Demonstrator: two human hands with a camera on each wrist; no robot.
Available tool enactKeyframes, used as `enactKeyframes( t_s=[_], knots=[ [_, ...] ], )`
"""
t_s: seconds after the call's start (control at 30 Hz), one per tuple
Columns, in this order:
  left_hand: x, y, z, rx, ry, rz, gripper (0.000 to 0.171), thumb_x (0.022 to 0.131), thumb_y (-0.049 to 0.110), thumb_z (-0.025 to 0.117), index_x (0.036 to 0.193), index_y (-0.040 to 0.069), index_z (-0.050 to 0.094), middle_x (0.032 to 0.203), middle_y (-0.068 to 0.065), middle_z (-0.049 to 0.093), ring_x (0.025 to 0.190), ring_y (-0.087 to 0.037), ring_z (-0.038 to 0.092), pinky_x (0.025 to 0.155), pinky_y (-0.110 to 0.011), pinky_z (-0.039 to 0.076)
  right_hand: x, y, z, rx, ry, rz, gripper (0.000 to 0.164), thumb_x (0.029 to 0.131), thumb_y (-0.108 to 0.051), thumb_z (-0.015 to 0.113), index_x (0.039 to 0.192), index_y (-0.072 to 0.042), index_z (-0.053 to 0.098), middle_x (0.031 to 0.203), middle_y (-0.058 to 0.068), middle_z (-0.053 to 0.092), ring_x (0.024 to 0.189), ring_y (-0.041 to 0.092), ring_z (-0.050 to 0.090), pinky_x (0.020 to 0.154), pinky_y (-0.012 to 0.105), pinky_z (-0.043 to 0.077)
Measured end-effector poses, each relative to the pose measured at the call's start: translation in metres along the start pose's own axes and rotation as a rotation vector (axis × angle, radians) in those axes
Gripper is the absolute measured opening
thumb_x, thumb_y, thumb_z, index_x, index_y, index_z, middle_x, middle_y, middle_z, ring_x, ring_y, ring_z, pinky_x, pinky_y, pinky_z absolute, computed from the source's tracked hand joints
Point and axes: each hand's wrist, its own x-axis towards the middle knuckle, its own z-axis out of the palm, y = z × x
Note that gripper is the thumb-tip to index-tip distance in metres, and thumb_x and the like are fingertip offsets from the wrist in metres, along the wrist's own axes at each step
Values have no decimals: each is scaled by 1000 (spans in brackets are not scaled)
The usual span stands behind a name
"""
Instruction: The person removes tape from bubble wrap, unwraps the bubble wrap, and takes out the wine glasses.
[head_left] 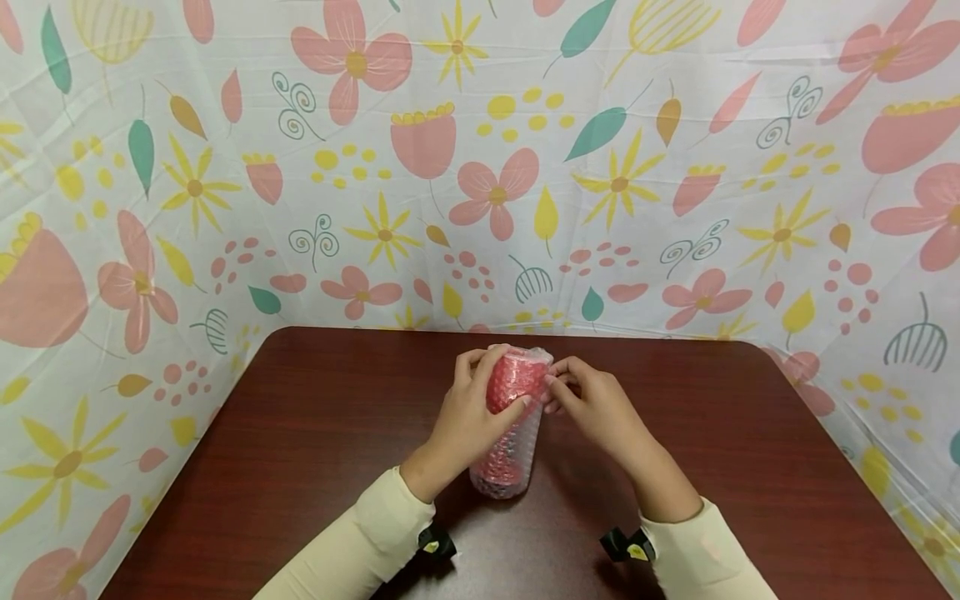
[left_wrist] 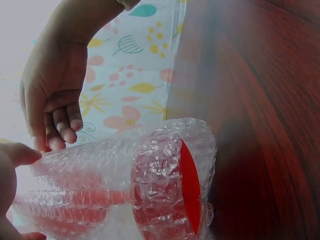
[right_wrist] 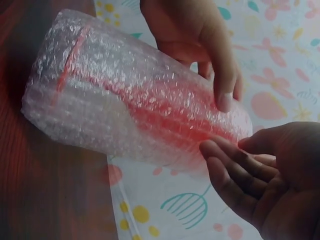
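Observation:
A red goblet-shaped piece (left_wrist: 190, 185), with a flat round foot, a thin stem and a wider bowl, shows through clear bubble wrap (head_left: 531, 437) rolled around it. The bundle stands nearly upright, foot end down, at the middle of the table. My left hand (head_left: 471, 408) grips its upper part from the left, thumb across the near side and fingers over the far side. At the upper right edge, my right hand (head_left: 600, 407) pinches the wrap between thumb and fingertips. In the right wrist view, the bubble wrap (right_wrist: 100, 65) extends past the foot.
The dark reddish-brown wooden table (head_left: 337, 417) spreads out on both sides of the bundle. A white curtain (head_left: 495, 275) printed with flowers and leaves hangs behind the table and along its sides. Black straps (head_left: 628, 546) sit at the wrists, by cream sleeves (head_left: 705, 542).

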Motion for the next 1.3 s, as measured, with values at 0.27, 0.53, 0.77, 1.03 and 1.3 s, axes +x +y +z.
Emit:
enactKeyframes(
  t_s=[0.27,0.53,0.77,1.03,1.3],
  knots=[
    [0,1,0,16,36,-4,74,87,39,80,149,32,41,139,-10,37,114,-26,60,88,-44,57,-3,-3,2,-105,38,-47,13,103,-10,57,112,-2,63,86,6,73,77,22,72,69,25,57],
    [1,2,-1,49,76,18,73,85,39,81,147,31,44,138,-10,38,114,-24,60,89,-45,56,-4,-6,4,-151,69,-62,12,104,-13,56,111,-7,63,87,2,74,78,14,72,71,25,56],
    [0,1,0,45,70,16,73,85,38,81,148,32,44,140,-10,38,117,-25,59,91,-46,55,-5,-4,7,-135,68,-42,13,105,-11,54,116,-5,52,89,5,74,74,9,69,71,27,55],
    [1,1,0,47,78,21,73,85,39,81,148,32,44,140,-10,38,115,-25,59,90,-47,54,-3,-4,6,-23,113,37,9,104,-16,58,109,-9,60,74,7,66,60,20,66,55,27,50],
    [1,1,-2,64,83,11,73,85,39,82,147,32,44,140,-10,37,115,-26,59,90,-48,54,1,-2,3,229,-1,71,16,104,-13,56,109,1,58,85,18,69,75,21,73,69,41,61]
  ],
)
